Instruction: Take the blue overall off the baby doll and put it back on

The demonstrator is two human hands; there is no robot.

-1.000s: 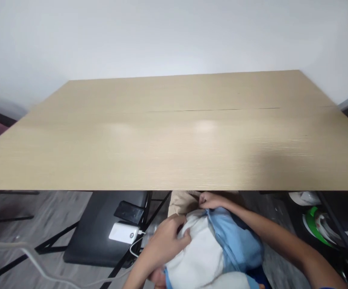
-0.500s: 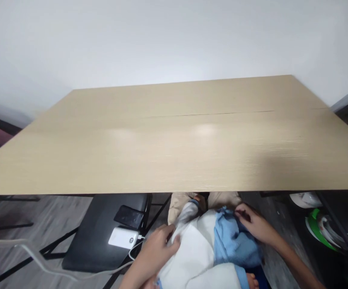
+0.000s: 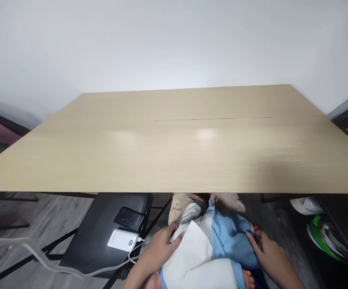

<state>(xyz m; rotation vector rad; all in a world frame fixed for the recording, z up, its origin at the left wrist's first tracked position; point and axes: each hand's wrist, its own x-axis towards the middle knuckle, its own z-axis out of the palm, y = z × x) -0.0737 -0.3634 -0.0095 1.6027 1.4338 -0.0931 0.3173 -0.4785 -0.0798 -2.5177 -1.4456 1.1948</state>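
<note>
On my feed the white-and-blue clothing (image 3: 204, 253) sat at six o'clock, on the near side of the table (image 3: 162, 160). My left hand (image 3: 159, 247) rested on its white part, thumb and fingers slightly parted; my right hand (image 3: 269, 251), at four o'clock, curled against its blue part. I couldn't tell whether either pinched it. A dark phone (image 3: 128, 218) lay at seven o'clock.

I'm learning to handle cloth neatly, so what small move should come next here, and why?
I'd probably have the right hand gently smooth the blue cloth: it looks wrinkled, and that hand is already at its outer edge. The left hand is at the white cloth, so it could steady that side.
</note>
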